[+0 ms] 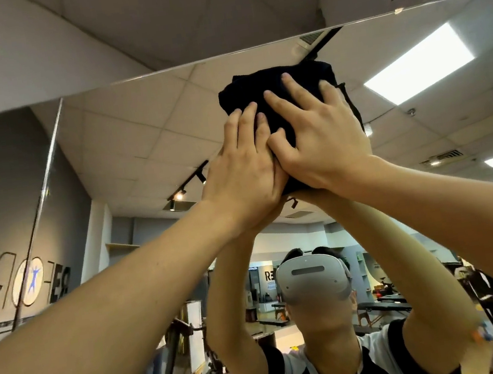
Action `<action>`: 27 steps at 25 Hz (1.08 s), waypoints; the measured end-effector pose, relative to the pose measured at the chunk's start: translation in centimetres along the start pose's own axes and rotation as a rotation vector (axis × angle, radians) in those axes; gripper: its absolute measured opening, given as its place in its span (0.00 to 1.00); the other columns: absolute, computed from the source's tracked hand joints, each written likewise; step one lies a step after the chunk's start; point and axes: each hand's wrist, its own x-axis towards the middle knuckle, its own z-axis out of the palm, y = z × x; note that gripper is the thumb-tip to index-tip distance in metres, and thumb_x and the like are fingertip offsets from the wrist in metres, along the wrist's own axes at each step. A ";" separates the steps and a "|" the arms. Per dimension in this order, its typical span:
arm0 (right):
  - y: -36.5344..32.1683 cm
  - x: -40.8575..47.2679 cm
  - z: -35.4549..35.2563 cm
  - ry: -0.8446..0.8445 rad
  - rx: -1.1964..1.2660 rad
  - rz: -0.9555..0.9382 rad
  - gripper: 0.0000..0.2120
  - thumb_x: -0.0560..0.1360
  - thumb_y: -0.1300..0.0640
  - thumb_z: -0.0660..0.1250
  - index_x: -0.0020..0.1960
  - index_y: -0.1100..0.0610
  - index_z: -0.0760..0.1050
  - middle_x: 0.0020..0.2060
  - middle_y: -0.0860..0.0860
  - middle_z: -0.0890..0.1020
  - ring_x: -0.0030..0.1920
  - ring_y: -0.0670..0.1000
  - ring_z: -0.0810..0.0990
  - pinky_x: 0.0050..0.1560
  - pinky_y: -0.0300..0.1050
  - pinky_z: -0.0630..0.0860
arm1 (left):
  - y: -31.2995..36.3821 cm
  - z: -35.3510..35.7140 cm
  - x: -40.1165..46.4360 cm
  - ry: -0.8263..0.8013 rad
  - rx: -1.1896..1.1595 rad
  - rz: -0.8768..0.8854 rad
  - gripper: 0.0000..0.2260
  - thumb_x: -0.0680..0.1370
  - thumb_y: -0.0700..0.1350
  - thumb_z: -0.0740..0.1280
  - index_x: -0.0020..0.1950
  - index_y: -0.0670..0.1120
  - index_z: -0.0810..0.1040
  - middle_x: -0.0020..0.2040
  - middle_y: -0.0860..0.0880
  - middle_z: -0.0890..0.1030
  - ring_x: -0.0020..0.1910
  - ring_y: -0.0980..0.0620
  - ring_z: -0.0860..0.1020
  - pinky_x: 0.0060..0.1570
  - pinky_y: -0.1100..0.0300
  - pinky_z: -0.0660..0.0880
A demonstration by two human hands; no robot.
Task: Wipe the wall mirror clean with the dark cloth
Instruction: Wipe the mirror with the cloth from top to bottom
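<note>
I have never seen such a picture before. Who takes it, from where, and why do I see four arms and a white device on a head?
A camera worn on the person's head takes it, looking up along both raised arms. In front is a wall mirror, so the second pair of arms and the white headset are reflections. The left hand and the right hand press a dark cloth flat against the glass near the mirror's top edge, fingers spread, not curled. The mirror also reflects ceiling lights and a room behind.

A white head-mounted headset [313, 278] with a dark slot on its front is worn, as reflected in the glass. A black-and-white short-sleeved shirt [296, 373] with a V-neck is seen below it. Both forearms are left bare, without sleeves.
</note>
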 end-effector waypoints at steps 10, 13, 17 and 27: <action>-12.6 2.5 4.7 -0.022 -0.035 0.006 0.33 0.78 0.39 0.48 0.81 0.47 0.60 0.81 0.52 0.60 0.76 0.67 0.60 0.77 0.68 0.57 | -12.5 -2.1 -5.0 -0.060 0.030 0.064 0.28 0.83 0.54 0.47 0.75 0.37 0.67 0.77 0.34 0.63 0.78 0.35 0.57 0.77 0.44 0.59; -16.2 3.1 5.9 -0.041 -0.036 0.016 0.33 0.78 0.39 0.48 0.81 0.47 0.60 0.82 0.52 0.59 0.77 0.67 0.59 0.78 0.68 0.55 | -15.8 -3.0 -6.6 0.005 0.038 0.133 0.23 0.83 0.50 0.53 0.70 0.35 0.70 0.72 0.30 0.69 0.73 0.33 0.62 0.73 0.39 0.64; -21.2 3.7 7.7 -0.058 -0.039 0.018 0.33 0.78 0.39 0.48 0.81 0.48 0.60 0.81 0.54 0.60 0.77 0.68 0.59 0.78 0.69 0.54 | -20.6 -4.0 -8.8 0.102 0.101 0.232 0.21 0.81 0.47 0.59 0.65 0.32 0.73 0.65 0.28 0.74 0.68 0.35 0.62 0.65 0.37 0.74; -31.2 5.4 11.4 -0.108 -0.049 0.003 0.33 0.78 0.39 0.47 0.82 0.48 0.58 0.82 0.54 0.56 0.77 0.69 0.56 0.78 0.70 0.52 | -29.5 -5.8 -13.5 0.047 0.024 0.171 0.21 0.80 0.43 0.67 0.68 0.36 0.66 0.67 0.29 0.72 0.68 0.39 0.62 0.48 0.40 0.80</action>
